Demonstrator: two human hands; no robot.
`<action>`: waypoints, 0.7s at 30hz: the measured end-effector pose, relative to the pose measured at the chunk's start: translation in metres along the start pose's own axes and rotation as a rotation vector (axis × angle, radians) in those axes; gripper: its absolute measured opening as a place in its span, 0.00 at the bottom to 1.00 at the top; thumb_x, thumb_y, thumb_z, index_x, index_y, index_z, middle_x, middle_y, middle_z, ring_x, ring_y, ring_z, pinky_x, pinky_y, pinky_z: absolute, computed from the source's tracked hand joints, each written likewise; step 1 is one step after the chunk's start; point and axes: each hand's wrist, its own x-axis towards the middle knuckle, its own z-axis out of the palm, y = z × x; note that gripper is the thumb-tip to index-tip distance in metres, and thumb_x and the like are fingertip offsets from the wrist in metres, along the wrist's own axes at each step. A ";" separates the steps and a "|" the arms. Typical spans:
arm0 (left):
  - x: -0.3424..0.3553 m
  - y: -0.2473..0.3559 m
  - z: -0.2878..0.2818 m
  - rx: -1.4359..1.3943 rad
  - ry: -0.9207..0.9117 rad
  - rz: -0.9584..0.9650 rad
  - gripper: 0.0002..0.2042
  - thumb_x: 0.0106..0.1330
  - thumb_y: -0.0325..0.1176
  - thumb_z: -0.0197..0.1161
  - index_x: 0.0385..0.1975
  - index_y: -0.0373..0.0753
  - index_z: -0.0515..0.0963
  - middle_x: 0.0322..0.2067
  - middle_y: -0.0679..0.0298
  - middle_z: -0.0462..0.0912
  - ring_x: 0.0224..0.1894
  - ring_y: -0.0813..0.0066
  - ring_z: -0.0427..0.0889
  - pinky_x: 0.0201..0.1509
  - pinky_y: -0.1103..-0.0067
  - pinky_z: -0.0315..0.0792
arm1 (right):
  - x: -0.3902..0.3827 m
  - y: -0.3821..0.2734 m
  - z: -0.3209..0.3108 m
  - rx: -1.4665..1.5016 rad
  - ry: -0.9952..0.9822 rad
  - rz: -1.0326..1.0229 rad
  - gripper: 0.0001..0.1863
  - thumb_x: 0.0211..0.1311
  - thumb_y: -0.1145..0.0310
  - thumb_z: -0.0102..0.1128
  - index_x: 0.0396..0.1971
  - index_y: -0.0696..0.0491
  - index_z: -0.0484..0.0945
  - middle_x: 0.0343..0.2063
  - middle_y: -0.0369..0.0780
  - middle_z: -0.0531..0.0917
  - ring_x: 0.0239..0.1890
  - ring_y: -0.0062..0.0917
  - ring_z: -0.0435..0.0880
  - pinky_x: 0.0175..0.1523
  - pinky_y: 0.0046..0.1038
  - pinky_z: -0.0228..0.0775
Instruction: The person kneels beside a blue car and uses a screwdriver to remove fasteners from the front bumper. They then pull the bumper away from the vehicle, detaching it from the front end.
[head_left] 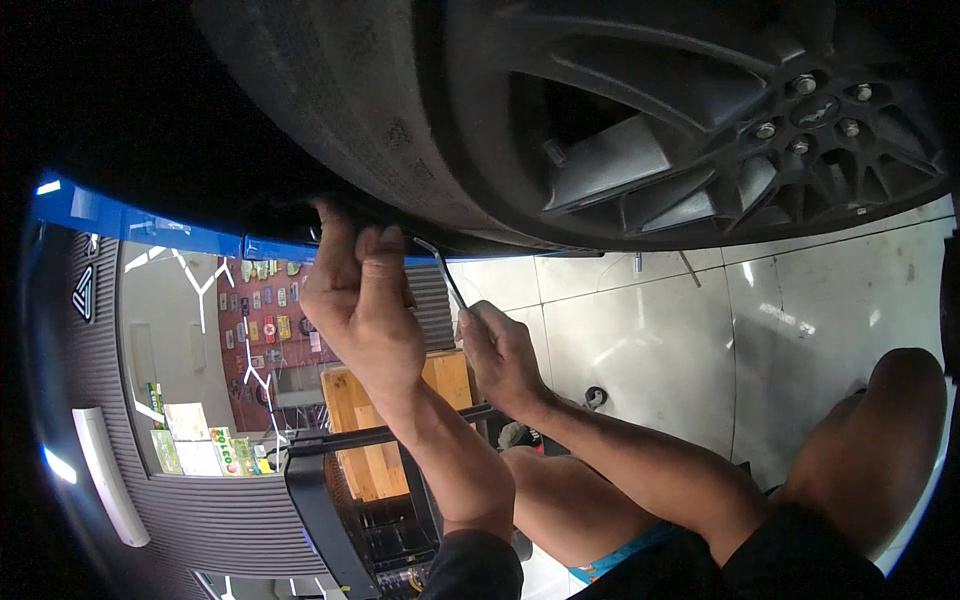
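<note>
A black car wheel (690, 120) with a dark multi-spoke rim fills the top of the view. Below its tyre (350, 110) runs the blue bodywork (150, 225) of the car. My left hand (365, 300) reaches up to the bodywork's dark edge beside the tyre, fingers curled and thumb pressed in; what they grip, if anything, is hidden. Just to its right, my right hand (502, 358) is closed around a thin bent metal rod (445, 272), which looks like a hex key. The rod's bent end points up toward the dark gap beside my left fingers.
On the pale tiled floor (640, 340) lie a thin rod (689, 268) and a small metal piece (638, 262). A black cart (320, 500) with a wooden top (360, 440) stands beyond my left forearm. My bare knee (905, 400) is at the right, and a ribbed wall (230, 520) lies left.
</note>
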 end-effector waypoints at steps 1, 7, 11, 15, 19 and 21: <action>0.000 0.003 -0.002 0.004 0.016 -0.019 0.12 0.70 0.29 0.56 0.46 0.28 0.77 0.15 0.71 0.72 0.15 0.90 0.65 0.21 0.90 0.56 | 0.001 0.000 0.002 0.012 0.009 0.003 0.19 0.77 0.58 0.45 0.28 0.57 0.72 0.16 0.34 0.68 0.20 0.14 0.64 0.25 0.24 0.57; -0.001 -0.004 0.014 -0.169 0.209 0.042 0.10 0.72 0.32 0.56 0.46 0.32 0.75 0.14 0.70 0.69 0.14 0.89 0.62 0.19 0.88 0.52 | 0.002 -0.004 0.014 0.051 0.054 -0.002 0.16 0.75 0.62 0.48 0.30 0.60 0.71 0.16 0.47 0.75 0.18 0.26 0.70 0.26 0.31 0.62; 0.005 -0.001 0.030 -0.240 0.334 0.023 0.16 0.73 0.34 0.56 0.55 0.32 0.71 0.14 0.71 0.68 0.14 0.89 0.61 0.20 0.88 0.51 | 0.004 0.003 0.010 0.008 -0.010 0.092 0.16 0.74 0.62 0.49 0.31 0.60 0.71 0.17 0.47 0.76 0.18 0.29 0.72 0.27 0.33 0.64; 0.010 -0.009 0.025 -0.142 0.267 0.128 0.15 0.73 0.33 0.56 0.54 0.30 0.74 0.14 0.71 0.70 0.15 0.89 0.62 0.20 0.88 0.52 | 0.005 0.003 -0.001 -0.029 0.004 0.032 0.15 0.73 0.62 0.51 0.32 0.59 0.72 0.18 0.49 0.77 0.19 0.37 0.77 0.27 0.35 0.65; 0.016 0.001 0.005 0.027 0.114 0.126 0.12 0.74 0.32 0.55 0.46 0.30 0.78 0.12 0.70 0.70 0.14 0.89 0.61 0.18 0.87 0.52 | 0.005 -0.002 -0.013 -0.036 -0.002 0.030 0.14 0.73 0.63 0.51 0.33 0.59 0.72 0.18 0.51 0.77 0.21 0.46 0.79 0.27 0.37 0.65; 0.017 -0.001 0.001 0.040 0.088 0.078 0.15 0.74 0.31 0.54 0.53 0.28 0.75 0.12 0.71 0.70 0.13 0.90 0.61 0.18 0.87 0.52 | 0.002 -0.002 -0.013 -0.030 0.009 0.030 0.13 0.73 0.63 0.51 0.33 0.58 0.72 0.18 0.51 0.77 0.21 0.46 0.79 0.27 0.38 0.65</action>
